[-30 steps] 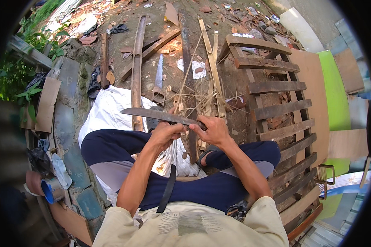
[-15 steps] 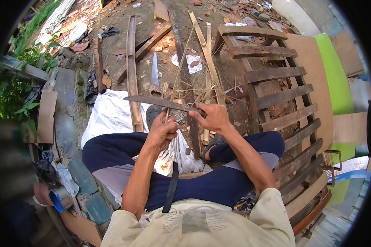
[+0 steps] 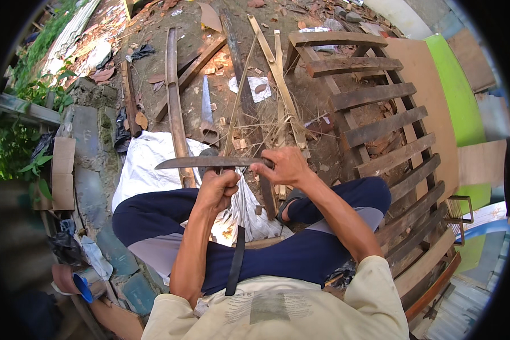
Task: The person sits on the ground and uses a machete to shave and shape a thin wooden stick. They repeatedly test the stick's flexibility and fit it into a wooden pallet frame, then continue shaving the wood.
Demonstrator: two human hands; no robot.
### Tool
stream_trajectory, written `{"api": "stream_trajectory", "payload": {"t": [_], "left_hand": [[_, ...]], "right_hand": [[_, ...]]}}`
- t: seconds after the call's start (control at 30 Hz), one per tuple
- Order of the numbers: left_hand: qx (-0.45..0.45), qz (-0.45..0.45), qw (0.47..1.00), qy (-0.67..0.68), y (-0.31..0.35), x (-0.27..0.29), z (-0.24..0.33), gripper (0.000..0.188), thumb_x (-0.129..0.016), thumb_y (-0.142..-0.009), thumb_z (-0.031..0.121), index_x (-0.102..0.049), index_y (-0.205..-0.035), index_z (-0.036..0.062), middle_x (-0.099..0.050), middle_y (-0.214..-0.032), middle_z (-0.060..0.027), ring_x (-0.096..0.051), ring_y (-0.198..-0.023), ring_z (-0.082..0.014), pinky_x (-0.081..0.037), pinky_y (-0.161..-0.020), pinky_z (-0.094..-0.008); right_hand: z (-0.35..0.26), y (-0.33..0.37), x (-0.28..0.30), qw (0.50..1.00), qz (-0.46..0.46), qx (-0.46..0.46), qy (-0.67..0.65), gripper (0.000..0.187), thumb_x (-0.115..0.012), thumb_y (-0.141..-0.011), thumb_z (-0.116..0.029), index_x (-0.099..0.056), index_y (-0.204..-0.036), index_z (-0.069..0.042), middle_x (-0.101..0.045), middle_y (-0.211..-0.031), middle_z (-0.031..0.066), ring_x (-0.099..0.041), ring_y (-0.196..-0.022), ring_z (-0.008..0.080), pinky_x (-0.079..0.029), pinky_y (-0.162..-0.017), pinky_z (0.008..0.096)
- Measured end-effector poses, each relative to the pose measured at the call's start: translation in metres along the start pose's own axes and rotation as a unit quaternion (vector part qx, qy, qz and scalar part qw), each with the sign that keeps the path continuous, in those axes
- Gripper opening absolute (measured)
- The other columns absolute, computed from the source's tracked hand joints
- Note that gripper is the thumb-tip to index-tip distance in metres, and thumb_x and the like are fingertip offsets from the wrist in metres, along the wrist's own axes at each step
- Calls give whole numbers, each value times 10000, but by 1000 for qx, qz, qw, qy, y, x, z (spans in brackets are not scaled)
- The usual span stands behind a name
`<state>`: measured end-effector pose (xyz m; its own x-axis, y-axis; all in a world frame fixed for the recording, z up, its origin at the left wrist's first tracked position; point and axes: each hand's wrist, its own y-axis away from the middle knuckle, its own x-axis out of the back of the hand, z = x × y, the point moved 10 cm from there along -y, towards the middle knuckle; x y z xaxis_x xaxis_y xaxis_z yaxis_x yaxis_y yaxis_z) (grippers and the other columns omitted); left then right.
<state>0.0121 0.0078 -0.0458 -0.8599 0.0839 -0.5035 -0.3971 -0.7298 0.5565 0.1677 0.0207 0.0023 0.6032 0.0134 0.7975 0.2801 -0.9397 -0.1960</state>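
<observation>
My right hand (image 3: 286, 165) is closed round the handle of a long machete (image 3: 195, 162). Its dark blade points left and lies level across the top of my left hand (image 3: 217, 188). That left hand is closed in a fist on a thin wooden strip (image 3: 239, 93), which runs up and away past the blade. The strip's lower end is hidden in my fingers. Under both hands, a white sack (image 3: 147, 161) is spread between my crossed legs. A handsaw (image 3: 207, 102) rests on the ground just beyond, with wood chips around it.
A slatted wooden frame (image 3: 374, 102) stands along my right side. Ahead lie a long grooved piece of wood (image 3: 174, 96), a dark beam (image 3: 246, 96) and pale split strips (image 3: 277, 73) with thin shavings. A low block wall (image 3: 90, 153) borders the left.
The machete has come down toward my left hand, swinging from a slant to nearly level. My right hand has shifted slightly left and down. The left hand has dropped a little, still gripping the strip.
</observation>
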Motion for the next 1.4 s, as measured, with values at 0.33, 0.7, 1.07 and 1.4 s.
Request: {"api": "stream_trajectory", "payload": {"t": [0.33,0.7,1.07,1.4], "left_hand": [[-11,-6,1000,10,9,-9,4,567,-564,-807,-88,-433,-1343,42,-432,-755,51,-349,-527,-16,-225,-406,-179],[-7,-12,1000,9,10,-15,4,814,-529,-804,-118,-249,-1546,68,-360,-679,62,-316,-499,-29,-213,-397,-188],[20,-14,1000,16,44,3,21,782,-500,-847,-103,-234,-1560,80,-340,-654,43,-307,-484,-45,-208,-388,-201],[40,36,998,26,105,32,35,666,-547,-915,-12,-305,-1532,58,-369,-704,52,-272,-468,-20,-180,-382,-174]], "right_hand": [[39,-5,8,998,7,-58,32,605,-596,-875,-633,-627,-674,-63,-600,-558,148,-635,-535,349,-465,-487,456],[79,-18,26,986,20,-131,102,631,-543,-885,-666,-701,-745,-70,-625,-578,172,-655,-581,367,-498,-545,479],[128,-66,19,974,-35,-172,141,666,-496,-901,-689,-711,-795,-68,-646,-621,175,-665,-628,383,-503,-594,493],[154,-111,9,954,-87,-225,180,716,-442,-916,-700,-736,-893,-47,-705,-825,220,-701,-850,392,-542,-751,500]]}}
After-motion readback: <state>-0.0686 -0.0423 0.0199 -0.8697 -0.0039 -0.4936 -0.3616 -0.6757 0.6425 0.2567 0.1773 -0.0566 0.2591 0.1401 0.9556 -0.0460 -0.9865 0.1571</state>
